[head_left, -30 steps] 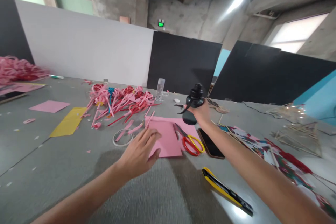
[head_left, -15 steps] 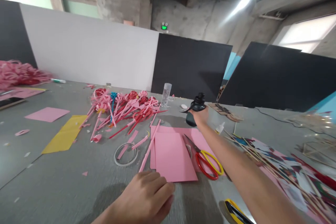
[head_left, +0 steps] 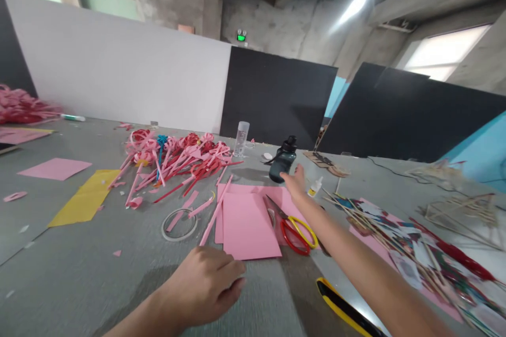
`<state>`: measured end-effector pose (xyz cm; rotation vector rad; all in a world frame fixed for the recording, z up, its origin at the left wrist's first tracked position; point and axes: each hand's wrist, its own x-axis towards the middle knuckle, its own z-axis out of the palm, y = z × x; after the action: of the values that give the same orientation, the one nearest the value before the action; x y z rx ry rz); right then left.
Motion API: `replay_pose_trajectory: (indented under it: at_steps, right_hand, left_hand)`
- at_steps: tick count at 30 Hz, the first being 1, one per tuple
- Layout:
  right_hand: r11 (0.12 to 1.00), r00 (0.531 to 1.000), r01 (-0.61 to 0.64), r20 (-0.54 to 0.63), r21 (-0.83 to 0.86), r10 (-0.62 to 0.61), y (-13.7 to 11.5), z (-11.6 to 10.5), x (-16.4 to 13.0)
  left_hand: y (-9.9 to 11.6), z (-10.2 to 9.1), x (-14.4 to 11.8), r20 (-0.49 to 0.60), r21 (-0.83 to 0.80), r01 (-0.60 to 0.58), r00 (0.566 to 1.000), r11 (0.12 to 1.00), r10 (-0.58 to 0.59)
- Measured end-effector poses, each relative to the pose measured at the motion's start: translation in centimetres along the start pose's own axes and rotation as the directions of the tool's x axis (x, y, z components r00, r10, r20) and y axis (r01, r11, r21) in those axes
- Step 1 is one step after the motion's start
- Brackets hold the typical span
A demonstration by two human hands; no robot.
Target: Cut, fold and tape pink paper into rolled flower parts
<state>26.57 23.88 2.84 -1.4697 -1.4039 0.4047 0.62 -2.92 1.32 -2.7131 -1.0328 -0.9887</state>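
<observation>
A dark bottle (head_left: 282,160) stands upright on the grey table (head_left: 71,268) at the far middle. My right hand (head_left: 295,183) hovers just in front of it, fingers apart, holding nothing. My left hand (head_left: 205,287) rests on the table near the front, fingers curled loosely, just short of the pink paper sheets (head_left: 248,221). Red and yellow scissors (head_left: 294,226) lie on the pink paper beside my right forearm.
A heap of pink and red paper strips (head_left: 177,158) lies behind the sheets, with a clear plastic bottle (head_left: 241,138), a tape ring (head_left: 179,224), a small glue bottle (head_left: 315,186), a yellow sheet (head_left: 85,197) and a yellow-black cutter (head_left: 343,308). Sticks and printed paper (head_left: 411,245) cover the right.
My right hand set the dark bottle down on the table and let go, drawing back slightly. My left hand pulled back from the pink paper toward the front edge and curled.
</observation>
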Motion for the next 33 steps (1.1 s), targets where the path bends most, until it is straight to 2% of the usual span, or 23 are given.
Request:
replay_pose_trajectory:
  at_steps: [5, 6, 8, 9, 10, 12, 19, 26, 33]
  right_hand:
    - [0.992, 0.979, 0.124, 0.161, 0.001, -0.122, -2.1, -3.2, -7.8]
    - [0.985, 0.963, 0.172, 0.212, 0.005, -0.169, -2.7, -3.7, -9.5]
    - [0.934, 0.87, 0.355, 0.374, -0.024, -0.321, -3.6, -4.5, -12.4]
    - [0.906, 0.839, 0.419, 0.404, -0.054, -0.363, -4.0, -4.7, -13.6]
    - [0.873, 0.822, 0.477, 0.403, -0.098, -0.403, -4.2, -4.9, -14.6]
    - [0.843, 0.82, 0.509, 0.395, -0.174, -0.414, -4.2, -5.0, -16.1]
    - [0.821, 0.824, 0.498, 0.448, -0.279, -0.347, -3.0, -5.1, -17.5]
    - [0.803, 0.798, 0.511, 0.517, -0.307, -0.31, -3.2, -4.9, -18.0]
    - [0.838, 0.799, 0.475, 0.53, -0.268, -0.283, -3.3, -4.9, -18.4]
  left_hand:
    - [0.0, -0.2, 0.0, 0.007, -0.007, 0.034, 0.999, 0.999, -0.034]
    - [0.1, -0.3, 0.0, 0.012, -0.006, 0.047, 0.999, 0.999, -0.047]
    - [0.2, -0.4, 0.1, 0.018, -0.006, 0.074, 0.997, 0.997, -0.074]
    - [0.2, -0.3, 0.0, 0.015, -0.004, 0.086, 0.996, 0.996, -0.086]
    - [0.1, -0.2, 0.0, 0.006, 0.003, 0.102, 0.995, 0.995, -0.102]
    - [-0.2, 0.1, -0.3, -0.001, 0.016, 0.143, 0.99, 0.99, -0.143]
    - [-1.3, 1.1, -1.0, 0.101, -0.001, 0.322, 0.942, 0.947, -0.32]
    - [-0.5, 0.6, -0.3, 0.188, -0.017, 0.277, 0.945, 0.961, -0.269]
    - [-0.3, 0.2, -0.1, 0.221, -0.024, 0.342, 0.918, 0.939, -0.329]
